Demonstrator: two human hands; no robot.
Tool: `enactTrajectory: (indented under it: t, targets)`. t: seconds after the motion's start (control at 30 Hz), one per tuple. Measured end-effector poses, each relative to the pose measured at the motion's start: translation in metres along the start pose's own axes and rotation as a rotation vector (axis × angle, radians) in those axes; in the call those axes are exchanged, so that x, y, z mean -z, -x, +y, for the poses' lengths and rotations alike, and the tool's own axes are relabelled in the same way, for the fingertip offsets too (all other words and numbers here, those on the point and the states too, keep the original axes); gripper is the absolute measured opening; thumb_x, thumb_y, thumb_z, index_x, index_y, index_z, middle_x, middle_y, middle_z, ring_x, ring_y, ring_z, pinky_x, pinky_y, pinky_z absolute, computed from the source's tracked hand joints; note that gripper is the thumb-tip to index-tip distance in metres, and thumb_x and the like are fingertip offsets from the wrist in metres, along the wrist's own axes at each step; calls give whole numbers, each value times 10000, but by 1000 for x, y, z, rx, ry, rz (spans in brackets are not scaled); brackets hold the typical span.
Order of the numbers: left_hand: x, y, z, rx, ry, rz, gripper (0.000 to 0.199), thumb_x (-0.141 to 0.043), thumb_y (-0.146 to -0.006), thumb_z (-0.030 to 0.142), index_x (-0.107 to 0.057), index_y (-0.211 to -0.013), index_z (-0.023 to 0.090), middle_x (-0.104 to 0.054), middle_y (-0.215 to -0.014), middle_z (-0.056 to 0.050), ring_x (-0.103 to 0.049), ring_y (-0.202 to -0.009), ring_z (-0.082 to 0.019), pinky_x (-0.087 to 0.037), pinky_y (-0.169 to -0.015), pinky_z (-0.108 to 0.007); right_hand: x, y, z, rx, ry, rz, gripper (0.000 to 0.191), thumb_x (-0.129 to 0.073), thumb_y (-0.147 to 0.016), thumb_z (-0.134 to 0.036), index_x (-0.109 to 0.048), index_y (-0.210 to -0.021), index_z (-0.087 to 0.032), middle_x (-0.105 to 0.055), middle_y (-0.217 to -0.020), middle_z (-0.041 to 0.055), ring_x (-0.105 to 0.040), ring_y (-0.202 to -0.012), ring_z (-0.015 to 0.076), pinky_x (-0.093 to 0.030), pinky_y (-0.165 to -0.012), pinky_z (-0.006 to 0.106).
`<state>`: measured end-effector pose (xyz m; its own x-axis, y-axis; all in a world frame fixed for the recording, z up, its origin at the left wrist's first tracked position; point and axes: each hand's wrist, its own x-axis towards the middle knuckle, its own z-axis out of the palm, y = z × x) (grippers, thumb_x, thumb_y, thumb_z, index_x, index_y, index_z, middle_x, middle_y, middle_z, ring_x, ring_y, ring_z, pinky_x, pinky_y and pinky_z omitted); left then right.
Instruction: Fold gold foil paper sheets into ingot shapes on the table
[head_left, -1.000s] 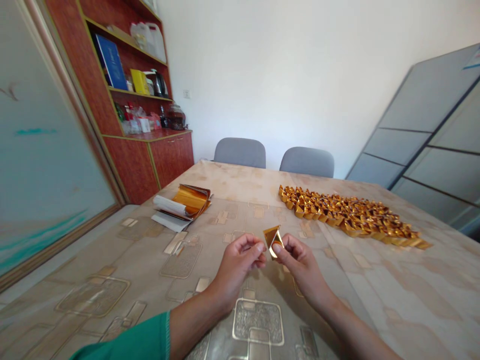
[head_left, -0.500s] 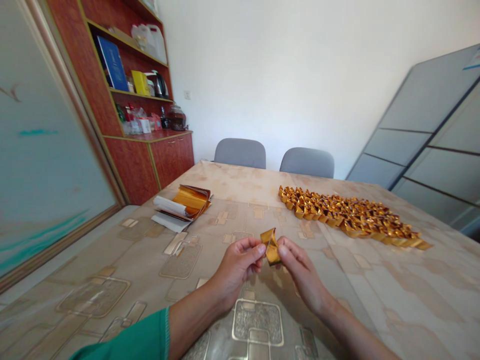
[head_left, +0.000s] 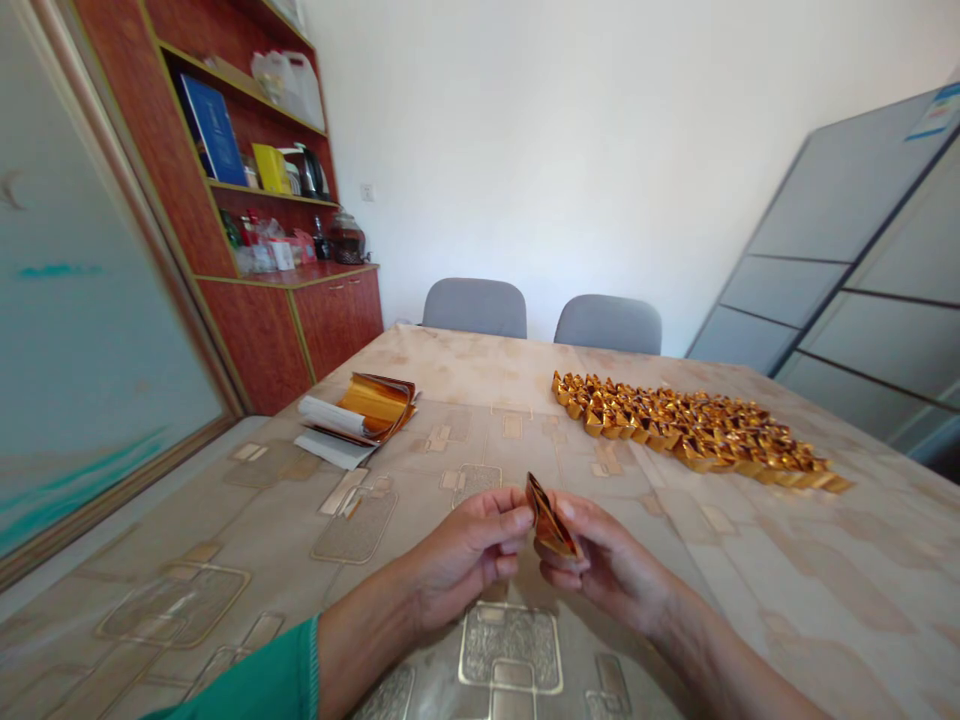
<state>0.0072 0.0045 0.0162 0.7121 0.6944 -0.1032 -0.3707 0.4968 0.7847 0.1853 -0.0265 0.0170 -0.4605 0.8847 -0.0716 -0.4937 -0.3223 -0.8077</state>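
Note:
A small folded piece of gold foil (head_left: 549, 518) is pinched between my left hand (head_left: 469, 555) and my right hand (head_left: 609, 558). Its shiny strip slants down to the right, partly hidden by my fingertips. Farther up the patterned tablecloth (head_left: 480, 400), a large flat spread of folded gold foil ingots (head_left: 690, 430) lies to the right. To the left lies a stack of gold foil sheets (head_left: 379, 400) with a white paper roll (head_left: 330, 416) on it. Neither hand touches these.
A red wooden cabinet (head_left: 285, 320) with cluttered shelves stands beyond the table's left corner. Two grey chairs (head_left: 474, 308) (head_left: 607, 324) stand at the far edge. Grey panels (head_left: 825, 270) lean on the right wall, and a glass door (head_left: 97, 300) runs along the left.
The foil has gone from an open triangular shape to a narrower fold, now slanted. My hands have come closer around it and dropped slightly toward me.

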Motion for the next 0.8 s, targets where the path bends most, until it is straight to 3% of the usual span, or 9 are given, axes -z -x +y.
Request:
enactTrajectory:
  t: [0.2, 0.37, 0.63, 0.8]
  targets:
    - [0, 2, 1, 16, 70, -49, 304, -844, -691, 308, -679, -860, 116, -403, -677, 39, -302, -586, -70, -241, -514, -188, 5, 1, 1, -11, -57, -162, 224, -643, -917, -389, -626, -886, -168, -359, -405, -148, -105, -311, 27, -204, -319, 147]
    - [-3, 3, 3, 16, 129, -43, 269, -828, -696, 238, -688, -879, 100, -456, -710, 21, -353, -594, -58, -277, -506, -166, 3, 1, -1, -26, -39, -149, 221, -676, -893, -378, -616, -935, -170, -345, -394, -164, -107, -309, 24, -224, -322, 135]
    - [-7, 3, -6, 106, 501, 36, 258, -829, -629, 59, -633, -794, 95, -453, -624, 62, -372, -462, 15, -251, -400, -73, 5, -3, 2, -24, -80, -115, 189, -716, -838, -334, -629, -875, -171, -356, -398, -152, -123, -306, 27, -257, -319, 138]
    - [-8, 3, -10, 75, 497, 14, 229, -809, -681, 72, -629, -821, 93, -500, -613, 49, -428, -454, 1, -331, -403, -78, 4, -3, 3, -17, -103, -153, 186, -677, -878, -346, -648, -877, -162, -388, -394, -137, -148, -294, 30, -262, -313, 141]
